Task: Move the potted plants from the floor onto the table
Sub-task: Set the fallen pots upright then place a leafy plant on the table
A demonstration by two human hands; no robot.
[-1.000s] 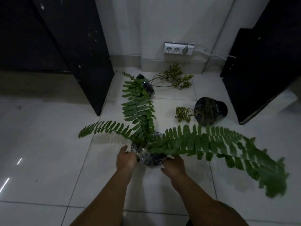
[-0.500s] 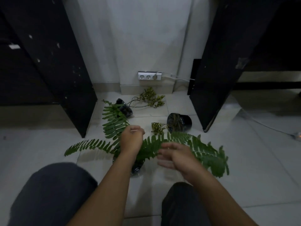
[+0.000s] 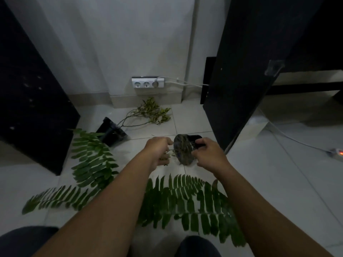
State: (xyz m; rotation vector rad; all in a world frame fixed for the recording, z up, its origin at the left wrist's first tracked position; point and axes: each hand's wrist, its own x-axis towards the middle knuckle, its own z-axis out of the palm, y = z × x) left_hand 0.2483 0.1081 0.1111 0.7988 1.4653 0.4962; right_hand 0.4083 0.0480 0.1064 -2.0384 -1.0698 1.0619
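A small black pot (image 3: pixel 183 151) lies tipped on its side on the white tiled floor, its soil face turned toward me. My right hand (image 3: pixel 208 154) grips its right side. My left hand (image 3: pixel 157 151) is closed around its short yellow-green sprig at the pot's left. A large fern (image 3: pixel 178 199) spreads its fronds on the floor under my forearms; its pot is hidden. A third black pot (image 3: pixel 111 133) lies tipped over farther back on the left, its thin leafy branch (image 3: pixel 150 113) stretching toward the wall.
Dark furniture panels (image 3: pixel 246 71) stand right and left (image 3: pixel 27 101) of the gap. A power strip (image 3: pixel 148 82) with a white cable sits by the wall. Another cable and a lit adapter (image 3: pixel 336 152) lie on the floor at the far right. My knees show at the bottom.
My hands have left the fern, which now rests on the floor, and reached forward to take hold of the small tipped pot and its sprig.
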